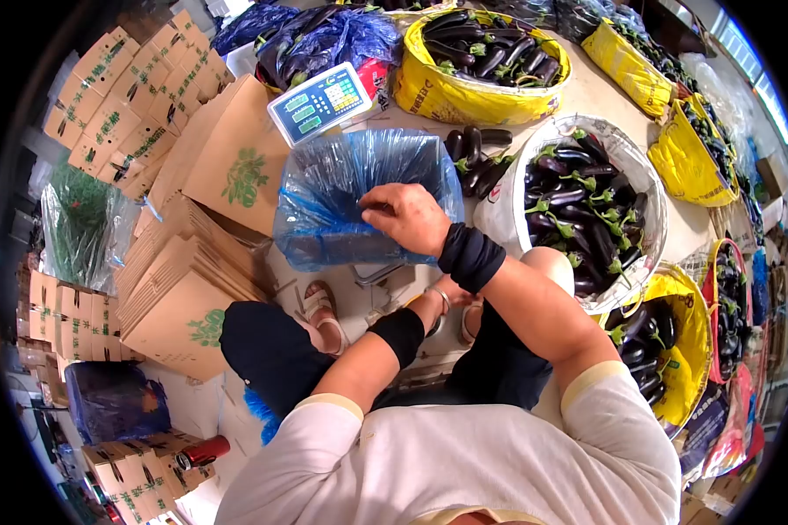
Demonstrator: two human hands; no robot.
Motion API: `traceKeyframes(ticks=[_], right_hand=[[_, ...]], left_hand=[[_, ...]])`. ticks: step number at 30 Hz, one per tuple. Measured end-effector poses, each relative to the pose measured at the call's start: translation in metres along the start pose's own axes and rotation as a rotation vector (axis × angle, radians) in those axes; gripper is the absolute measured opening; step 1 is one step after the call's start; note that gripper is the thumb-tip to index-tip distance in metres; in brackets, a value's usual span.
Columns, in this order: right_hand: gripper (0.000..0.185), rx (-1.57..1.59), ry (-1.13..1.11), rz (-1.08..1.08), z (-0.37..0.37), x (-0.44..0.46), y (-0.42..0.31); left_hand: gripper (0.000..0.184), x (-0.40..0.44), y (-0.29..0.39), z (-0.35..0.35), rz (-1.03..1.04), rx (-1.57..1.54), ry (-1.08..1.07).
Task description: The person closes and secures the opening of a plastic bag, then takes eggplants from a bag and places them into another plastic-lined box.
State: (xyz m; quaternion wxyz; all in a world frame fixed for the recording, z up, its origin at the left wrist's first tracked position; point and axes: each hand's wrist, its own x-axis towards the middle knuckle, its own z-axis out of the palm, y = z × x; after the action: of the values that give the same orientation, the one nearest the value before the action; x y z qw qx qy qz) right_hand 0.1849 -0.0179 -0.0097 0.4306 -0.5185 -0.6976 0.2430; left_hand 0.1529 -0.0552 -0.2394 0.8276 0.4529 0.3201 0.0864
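My right hand hovers over a box lined with a blue plastic bag. Its fingers are loosely bent, with gaps between them and nothing visible in them. Low between my knees is my left hand, partly covered by my right forearm and leg; its fingers are hidden. A digital scale display stands just behind the lined box. To the right, a white sack is full of eggplants, and several loose eggplants lie between it and the box.
Folded cardboard boxes lean at my left, beside an upright carton. Yellow sacks of eggplants stand behind and at my right. A red flashlight-like cylinder lies at lower left. Stacked printed cartons stand far left.
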Motion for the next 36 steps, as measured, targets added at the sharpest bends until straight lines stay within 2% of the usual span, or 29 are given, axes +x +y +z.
traceKeyframes(ticks=[11,19,26,28,32,35,36], right_hand=[[0.023,-0.045,-0.045,-0.047,-0.006,0.001,0.001],[0.021,-0.055,-0.173,-0.056,0.003,-0.010,-0.004],[0.020,-0.076,-0.178,-0.160,0.009,-0.007,0.007],[0.018,-0.109,-0.154,-0.199,0.003,-0.002,0.012],[0.024,-0.134,-0.029,-0.090,-0.019,0.007,0.022],[0.026,-0.055,0.238,-0.081,-0.027,0.013,0.042],[0.027,-0.013,0.299,-0.075,-0.031,0.018,0.049]], left_hand=[[0.032,0.006,-0.004,0.014,-0.074,-0.142,-0.045],[0.030,0.005,0.001,0.015,-0.083,-0.177,-0.069],[0.028,-0.002,0.011,0.022,-0.068,-0.151,-0.100],[0.028,-0.007,0.020,0.024,-0.056,-0.109,-0.122],[0.027,-0.038,0.063,0.026,-0.001,0.098,-0.211],[0.024,-0.088,0.136,0.028,0.087,0.355,-0.232],[0.024,-0.107,0.154,0.023,0.233,0.288,-0.185]])
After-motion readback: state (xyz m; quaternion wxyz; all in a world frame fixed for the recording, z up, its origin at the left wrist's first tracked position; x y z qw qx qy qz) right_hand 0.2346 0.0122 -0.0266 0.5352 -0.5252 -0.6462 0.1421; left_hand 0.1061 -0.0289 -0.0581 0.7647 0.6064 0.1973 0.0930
